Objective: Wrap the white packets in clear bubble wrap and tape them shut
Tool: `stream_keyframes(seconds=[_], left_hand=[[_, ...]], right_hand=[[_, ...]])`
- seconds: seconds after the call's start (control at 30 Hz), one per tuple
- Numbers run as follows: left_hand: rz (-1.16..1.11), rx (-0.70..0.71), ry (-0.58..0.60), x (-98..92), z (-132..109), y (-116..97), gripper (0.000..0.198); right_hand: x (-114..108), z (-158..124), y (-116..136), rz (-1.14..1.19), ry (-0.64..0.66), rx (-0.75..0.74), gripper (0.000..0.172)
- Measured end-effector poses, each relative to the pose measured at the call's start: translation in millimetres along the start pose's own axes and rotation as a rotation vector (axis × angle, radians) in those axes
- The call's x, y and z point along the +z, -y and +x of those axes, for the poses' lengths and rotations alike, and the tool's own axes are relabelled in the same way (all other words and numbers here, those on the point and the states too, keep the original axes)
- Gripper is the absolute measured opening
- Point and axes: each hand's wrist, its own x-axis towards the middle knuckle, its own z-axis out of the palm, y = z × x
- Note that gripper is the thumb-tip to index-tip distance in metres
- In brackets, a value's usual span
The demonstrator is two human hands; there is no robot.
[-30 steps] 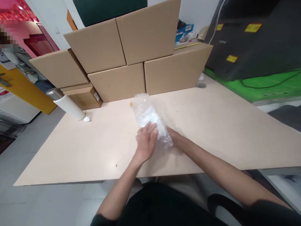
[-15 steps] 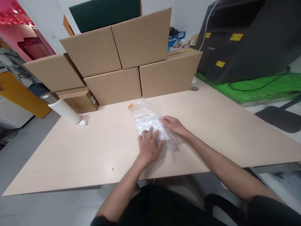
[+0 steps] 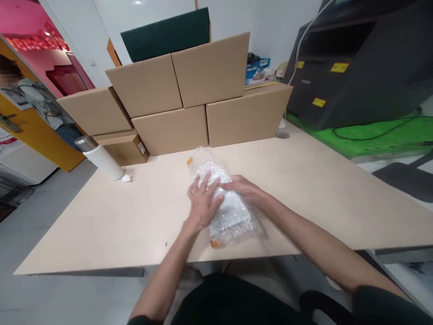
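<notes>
A clear bubble-wrap bag (image 3: 228, 214) with white contents lies lengthwise on the beige table (image 3: 309, 187), one end by the near edge and an orange tag at each end. My left hand (image 3: 202, 203) lies flat on its left side, fingers spread. My right hand (image 3: 246, 189) rests on its middle from the right, fingertips touching the wrap near my left fingers.
Stacked cardboard boxes (image 3: 186, 97) form a wall along the table's far side. A white flask with a steel cap (image 3: 102, 158) leans at the back left, with a small white crumpled scrap (image 3: 126, 178) beside it. A black machine (image 3: 362, 58) stands to the right. A person (image 3: 40, 104) stands at far left.
The bag has slid toward me, its near end now at the table's edge. Both hands have moved up the bag and closer together on it.
</notes>
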Motion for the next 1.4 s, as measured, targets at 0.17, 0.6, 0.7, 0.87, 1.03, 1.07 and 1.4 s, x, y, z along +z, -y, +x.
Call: stream_keyframes(seconds=[0.17,0.6,0.7,0.87,1.03,1.07,1.4], left_hand=[[-0.202,0.011,0.116,-48.0,13.9,33.9,0.058],[-1.241,-0.447,0.006,1.2,14.6,37.8,0.091],[-0.977,-0.545,-0.147,13.7,26.8,46.4,0.101],[-0.193,-0.204,-0.082,14.6,30.6,67.9,0.060],[0.016,-0.046,0.319,-4.7,30.8,88.8,0.076],[0.032,-0.030,0.370,-8.7,31.9,91.6,0.087],[0.083,0.039,0.543,-12.8,38.7,99.1,0.137]], right_hand=[[-3.2,-47.3,7.9,-0.011,0.337,-0.053,0.036],[3.7,35.5,-9.1,-0.355,-0.343,-0.350,0.053],[0.6,54.9,-18.9,-0.480,-0.464,-0.401,0.061],[-14.1,59.5,-32.1,-1.005,-0.217,-0.708,0.056],[-36.0,54.3,-30.6,-1.237,0.112,-0.577,0.096],[-39.9,53.5,-28.7,-1.254,0.157,-0.547,0.107],[-59.8,52.8,-32.3,-1.285,0.360,-0.473,0.131]])
